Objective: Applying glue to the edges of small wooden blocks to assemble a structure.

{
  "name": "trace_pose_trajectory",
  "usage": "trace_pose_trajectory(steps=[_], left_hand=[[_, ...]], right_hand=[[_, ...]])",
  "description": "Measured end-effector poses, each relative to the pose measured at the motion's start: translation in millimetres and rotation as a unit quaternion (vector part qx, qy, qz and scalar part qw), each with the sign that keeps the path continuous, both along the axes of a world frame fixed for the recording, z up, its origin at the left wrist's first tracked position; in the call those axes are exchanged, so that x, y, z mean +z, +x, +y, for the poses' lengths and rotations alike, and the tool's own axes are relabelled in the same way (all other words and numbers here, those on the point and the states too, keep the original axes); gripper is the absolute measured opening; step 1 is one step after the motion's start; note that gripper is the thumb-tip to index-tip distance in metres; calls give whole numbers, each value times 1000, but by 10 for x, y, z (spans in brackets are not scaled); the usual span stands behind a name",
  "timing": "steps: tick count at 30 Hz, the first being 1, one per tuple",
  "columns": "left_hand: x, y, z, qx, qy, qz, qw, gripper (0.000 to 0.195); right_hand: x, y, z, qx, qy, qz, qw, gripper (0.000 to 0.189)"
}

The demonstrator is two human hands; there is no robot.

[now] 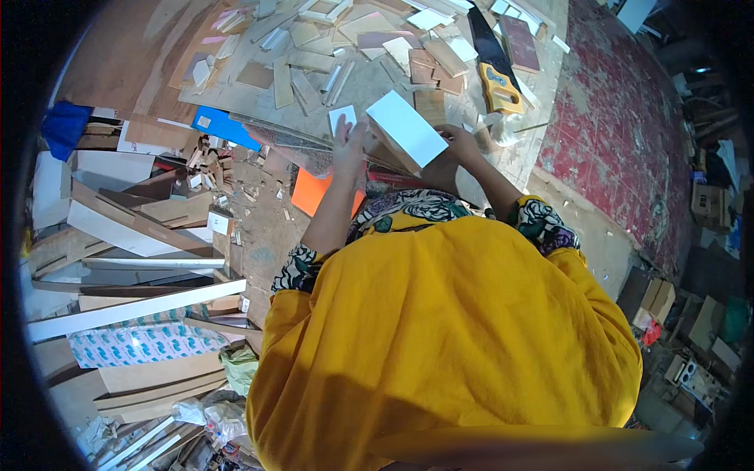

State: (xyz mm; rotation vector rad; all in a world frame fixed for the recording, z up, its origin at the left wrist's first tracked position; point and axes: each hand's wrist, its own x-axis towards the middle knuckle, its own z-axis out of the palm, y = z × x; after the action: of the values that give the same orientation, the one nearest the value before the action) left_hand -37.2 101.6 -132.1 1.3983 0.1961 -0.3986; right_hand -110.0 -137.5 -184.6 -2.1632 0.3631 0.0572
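Note:
A rectangular block or box (406, 128) with a white top face and brown sides is held tilted at the near edge of the work table. My right hand (458, 144) grips its right end. My left hand (350, 144) is raised just left of it, fingers apart and slightly blurred, with a small white piece (342, 119) behind the fingers; whether the hand touches that piece I cannot tell. Beyond the block, a handsaw with a yellow handle (500, 91) lies on the table, beside a dark red rectangular piece (519, 42).
Many wood and board offcuts (306, 62) cover the table (359, 79). Below its edge at left are a blue sheet (227, 126) and an orange panel (327, 192). Long boards (138, 309) are stacked on the left. A worn red surface (612, 135) extends to the right, with cardboard boxes (710, 203) beyond.

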Motion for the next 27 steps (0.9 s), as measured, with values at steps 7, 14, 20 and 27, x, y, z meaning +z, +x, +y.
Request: trace_pose_trajectory(steps=[7, 14, 20, 27], left_hand=[[-217, 899, 622, 30, 427, -308, 850, 62], [-247, 1605, 935, -3, 552, -328, 767, 58], [-314, 2339, 1297, -26, 604, -263, 751, 63], [-121, 3113, 1454, -174, 728, -242, 617, 106]], right_hand=[[-1, -300, -239, -55, -4, -21, 998, 30], [414, -788, -88, -149, 95, -24, 984, 29], [439, -1252, 11, -229, 112, 16, 967, 30], [294, -1971, 244, -296, 25, 92, 951, 29]])
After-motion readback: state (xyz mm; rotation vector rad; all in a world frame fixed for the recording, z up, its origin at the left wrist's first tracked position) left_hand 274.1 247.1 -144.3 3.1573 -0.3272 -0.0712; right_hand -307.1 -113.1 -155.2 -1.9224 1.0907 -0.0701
